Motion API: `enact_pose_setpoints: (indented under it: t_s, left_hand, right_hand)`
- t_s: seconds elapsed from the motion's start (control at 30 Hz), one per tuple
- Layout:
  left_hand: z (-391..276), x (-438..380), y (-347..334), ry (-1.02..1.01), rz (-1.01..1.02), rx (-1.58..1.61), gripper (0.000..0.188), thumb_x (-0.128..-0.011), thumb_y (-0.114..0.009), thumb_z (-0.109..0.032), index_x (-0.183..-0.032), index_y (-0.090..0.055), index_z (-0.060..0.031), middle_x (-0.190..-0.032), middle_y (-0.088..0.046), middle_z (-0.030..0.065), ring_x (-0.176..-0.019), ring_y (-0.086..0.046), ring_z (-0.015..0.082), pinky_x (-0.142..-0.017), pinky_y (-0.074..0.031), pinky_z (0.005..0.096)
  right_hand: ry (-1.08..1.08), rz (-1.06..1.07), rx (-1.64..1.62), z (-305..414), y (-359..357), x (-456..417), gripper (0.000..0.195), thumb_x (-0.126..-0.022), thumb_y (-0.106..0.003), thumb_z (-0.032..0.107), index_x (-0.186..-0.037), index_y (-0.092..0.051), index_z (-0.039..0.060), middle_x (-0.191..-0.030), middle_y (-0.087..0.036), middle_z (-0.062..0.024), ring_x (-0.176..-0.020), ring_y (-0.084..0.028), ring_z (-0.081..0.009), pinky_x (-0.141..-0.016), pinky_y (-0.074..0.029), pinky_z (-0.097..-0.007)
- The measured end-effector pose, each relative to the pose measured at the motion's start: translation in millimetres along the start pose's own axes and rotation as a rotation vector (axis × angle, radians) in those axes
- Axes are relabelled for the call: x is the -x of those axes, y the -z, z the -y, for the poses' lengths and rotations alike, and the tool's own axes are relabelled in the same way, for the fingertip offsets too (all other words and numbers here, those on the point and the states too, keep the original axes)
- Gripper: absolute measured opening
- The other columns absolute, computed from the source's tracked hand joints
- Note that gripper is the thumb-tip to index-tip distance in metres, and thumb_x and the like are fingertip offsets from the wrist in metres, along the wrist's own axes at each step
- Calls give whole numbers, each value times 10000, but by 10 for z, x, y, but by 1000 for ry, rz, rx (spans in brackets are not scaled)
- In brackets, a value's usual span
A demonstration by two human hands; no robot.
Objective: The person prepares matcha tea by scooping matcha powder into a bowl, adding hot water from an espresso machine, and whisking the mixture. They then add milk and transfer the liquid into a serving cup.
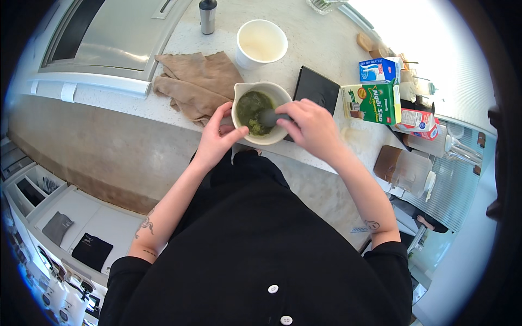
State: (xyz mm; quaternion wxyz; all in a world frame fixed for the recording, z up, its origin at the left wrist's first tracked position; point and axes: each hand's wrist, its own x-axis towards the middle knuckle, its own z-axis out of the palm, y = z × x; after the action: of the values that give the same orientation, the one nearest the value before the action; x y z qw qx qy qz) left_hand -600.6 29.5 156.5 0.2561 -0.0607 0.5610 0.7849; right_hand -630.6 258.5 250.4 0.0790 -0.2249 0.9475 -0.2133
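A pale spouted bowl (281, 93) with dark green liquid and a brighter green clump inside stands at the counter's near edge. My left hand (220, 136) grips the bowl's left rim, thumb on the near edge. My right hand (312, 126) holds a dark grey handle (279, 118) over the bowl; its lower end is blurred, and I cannot tell what tool it is. Left of the bowl lies a crumpled brown cloth (200, 81). A black flat device (316, 91), perhaps a scale, lies partly behind my right hand. Beyond the cloth stands a white tub (261, 42) with pale contents.
Cartons, among them a green one (371, 102) and a blue one (379, 70), stand to the right. Near them is a jug with brown contents (403, 169). A silver shaker or bottle (207, 18) stands at the back. At far right, part of another person (430, 222) shows.
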Motion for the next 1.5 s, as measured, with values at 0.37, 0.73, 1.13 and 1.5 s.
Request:
enact_pose_setpoints:
  t_s: [0.37, 0.73, 1.13, 1.5]
  left_hand:
    - [-58, 48, 122, -461, -2, -724, 1065, -627, -901, -329, -1465, -338, 11, -1410, -437, 180, -1268, -473, 338, -1011, -442, 416]
    - [-46, -280, 229, -601, 110, -798, 1184, -514, -935, -356, -1470, -328, -10, -1452, -425, 188, -1399, -333, 388, -1132, -333, 463]
    - [-18, -305, 212, -600, 119, -851, 1104, -478, -920, -296, -1423, -411, -33, -1416, -487, 146, -1378, -357, 407, -1110, -372, 477]
    - [-104, -376, 276, -599, 203, -794, 1053, -516, -911, -325, -1404, -428, -26, -1381, -508, 170, -1379, -350, 420, -1131, -327, 474]
  right_hand:
    - [81, -40, -12, 35, -23, -218, 157, -843, -702, 143, -973, -668, 62, -869, -671, -98, -834, -641, -276, -729, -522, -389]
    - [138, -34, 23, 180, -116, -192, 158, -835, -710, 137, -972, -673, 67, -879, -675, -98, -813, -633, -282, -713, -516, -392]
    - [44, -13, 31, 114, -57, -59, 154, -845, -704, 150, -973, -681, 68, -857, -670, -93, -840, -650, -278, -739, -525, -386]
    - [60, -117, -1, 244, -233, -103, 119, -850, -679, 162, -915, -658, 64, -855, -668, -93, -846, -645, -279, -742, -533, -404]
